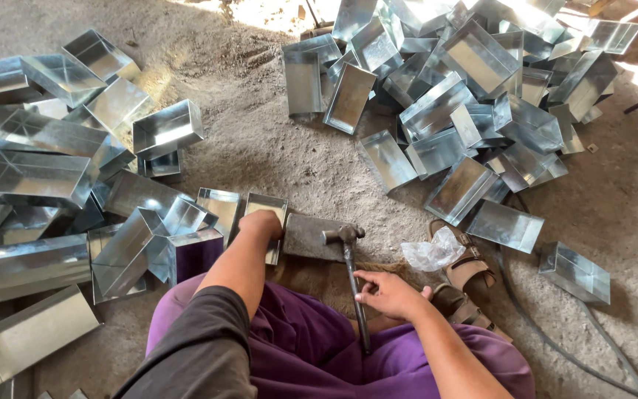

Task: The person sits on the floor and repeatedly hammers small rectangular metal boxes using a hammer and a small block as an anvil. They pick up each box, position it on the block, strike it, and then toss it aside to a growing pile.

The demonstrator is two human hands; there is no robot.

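— Dusty grey concrete floor [275,148], heaped left and right with shiny rectangular sheet-metal trays [474,66].

— And the left hand [261,223]?

— Curled down over the near edge of one open galvanised tray [266,205], gripping it, just beside a flat dark steel block [308,236].

— Right hand [389,293]?

— Loosely closed on the dark handle of a steel hammer [348,244]; hammer head resting on the block. Crumpled clear plastic bag [431,253] and brown sandals [467,284] near the right wrist.
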